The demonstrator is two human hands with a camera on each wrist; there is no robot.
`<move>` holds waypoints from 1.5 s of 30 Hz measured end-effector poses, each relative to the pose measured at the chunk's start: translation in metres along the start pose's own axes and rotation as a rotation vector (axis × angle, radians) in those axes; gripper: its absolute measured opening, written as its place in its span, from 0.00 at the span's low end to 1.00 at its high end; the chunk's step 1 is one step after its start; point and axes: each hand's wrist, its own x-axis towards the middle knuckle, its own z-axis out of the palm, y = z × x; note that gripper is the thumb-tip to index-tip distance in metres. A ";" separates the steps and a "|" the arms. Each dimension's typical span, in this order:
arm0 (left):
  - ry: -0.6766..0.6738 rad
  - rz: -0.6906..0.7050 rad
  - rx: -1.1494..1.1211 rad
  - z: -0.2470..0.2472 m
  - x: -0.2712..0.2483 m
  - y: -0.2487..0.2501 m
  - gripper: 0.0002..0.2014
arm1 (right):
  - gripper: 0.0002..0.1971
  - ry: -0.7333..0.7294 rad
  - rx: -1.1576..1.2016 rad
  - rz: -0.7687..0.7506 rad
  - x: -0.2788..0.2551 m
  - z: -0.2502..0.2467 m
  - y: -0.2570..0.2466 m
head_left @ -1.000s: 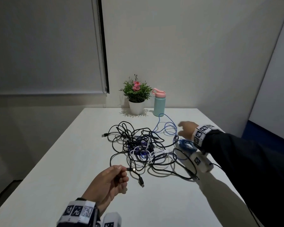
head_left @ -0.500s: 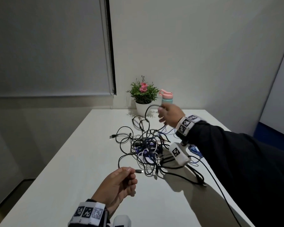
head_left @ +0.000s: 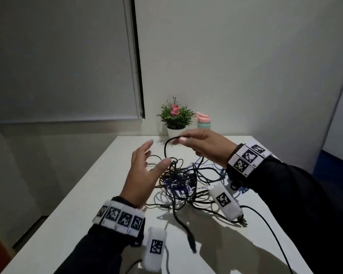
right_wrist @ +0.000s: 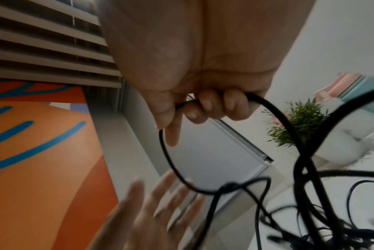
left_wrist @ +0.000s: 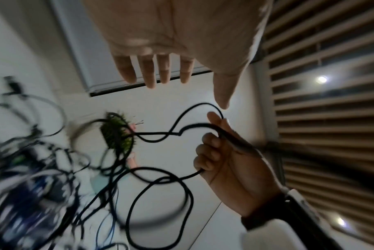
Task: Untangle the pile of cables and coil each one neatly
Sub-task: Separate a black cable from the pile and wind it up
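A tangled pile of black, blue and white cables (head_left: 178,180) lies in the middle of the white table (head_left: 83,204). My right hand (head_left: 183,139) is raised above the pile's far side and grips a black cable (head_left: 165,149), which arcs down into the tangle. In the right wrist view its fingers (right_wrist: 205,104) curl round this cable (right_wrist: 163,152). My left hand (head_left: 155,154) hovers just left of that loop with straight, spread fingers (left_wrist: 151,72) and holds nothing. A loose black plug end (head_left: 192,243) lies on the table near me.
A potted plant (head_left: 175,117) and a teal bottle with a pink lid (head_left: 204,122) stand at the table's far edge, just behind my right hand. The table's left edge drops off beside a roller blind (head_left: 67,66).
My left hand let go of the plug end near the table's front, rose and opened beside the lifted loop. My right hand kept its grip on the black cable and holds it above the pile.
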 end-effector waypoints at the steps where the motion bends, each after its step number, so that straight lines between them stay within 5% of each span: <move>1: -0.049 0.056 0.091 0.001 0.010 0.007 0.34 | 0.14 -0.026 0.019 -0.037 -0.003 0.001 -0.007; 5: -0.239 0.003 0.309 0.007 0.028 0.004 0.08 | 0.12 0.056 0.188 -0.147 -0.006 -0.010 -0.031; 10: -0.108 -0.089 0.282 0.001 0.020 -0.007 0.11 | 0.10 0.291 0.429 -0.176 -0.020 -0.044 -0.043; 13: 0.031 -0.039 0.259 -0.013 0.026 -0.006 0.12 | 0.11 0.401 0.226 -0.103 -0.025 -0.047 -0.034; 19: -0.018 -0.066 0.107 -0.018 0.023 -0.002 0.15 | 0.11 0.370 -0.391 0.031 -0.047 -0.061 -0.019; 25: -0.010 -0.195 -0.449 -0.011 0.012 0.027 0.16 | 0.17 0.425 -0.617 0.156 -0.064 -0.059 0.011; 28: -0.085 -0.236 -0.551 -0.008 0.005 0.040 0.19 | 0.20 0.512 -0.282 0.232 -0.068 -0.054 0.028; 31: -0.187 -0.142 -0.133 -0.012 0.002 0.036 0.20 | 0.20 0.595 0.189 0.270 -0.073 -0.053 0.029; 33: -0.166 -0.041 0.139 -0.015 0.000 0.028 0.16 | 0.18 0.614 0.241 0.261 -0.076 -0.057 0.023; 37: -0.128 -0.035 0.296 -0.019 -0.007 0.009 0.15 | 0.15 0.597 0.287 0.228 -0.082 -0.058 0.012; 40: -0.092 -0.124 0.163 -0.019 -0.009 0.011 0.22 | 0.14 0.620 0.434 0.234 -0.086 -0.058 0.008; 45: 0.125 -0.286 -0.513 -0.034 -0.002 0.027 0.21 | 0.13 0.731 0.549 0.333 -0.102 -0.075 0.017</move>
